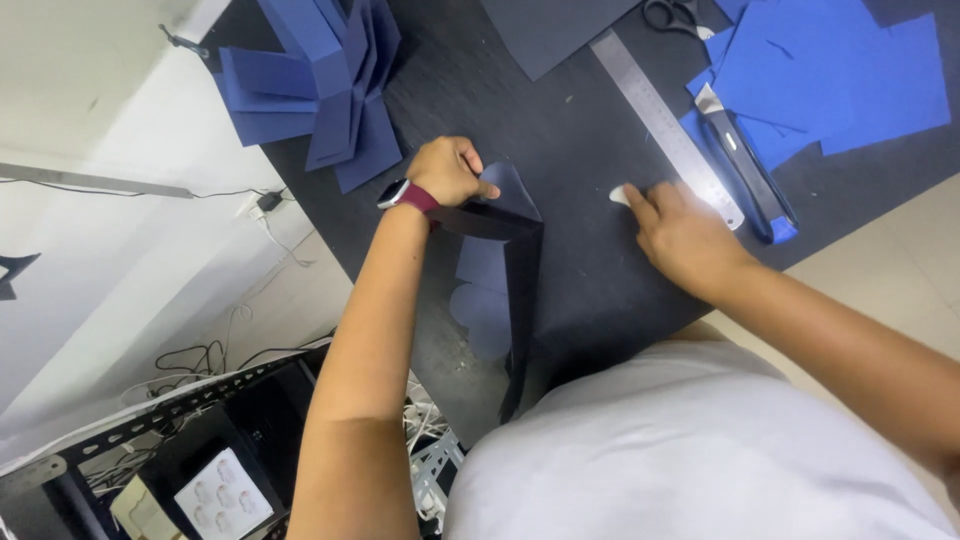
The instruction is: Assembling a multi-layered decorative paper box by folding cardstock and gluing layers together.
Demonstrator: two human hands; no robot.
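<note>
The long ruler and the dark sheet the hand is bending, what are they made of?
The ruler looks like metal, probably steel: silvery grey with a bright glare near its lower end. The dark sheet pinched in the left hand looks like matte navy paper or thin card: it folds with a crisp edge and shows no shine.

1. The counter [590, 290] has a bare dark patch between the left hand [450, 170] and the right hand [680, 235]. A hand can pass there.
2. A folded dark sheet [515, 270] stands up by the left hand and blocks that side.
3. A long metal ruler [665, 125] lies slanted just past the right hand.
4. A knife [745, 165] lies right beside the ruler, on blue paper sheets [830, 70].
5. A pile of folded blue paper [320, 85] fills the far left corner.
6. Scissors [672, 14] sit at the far edge.
</note>
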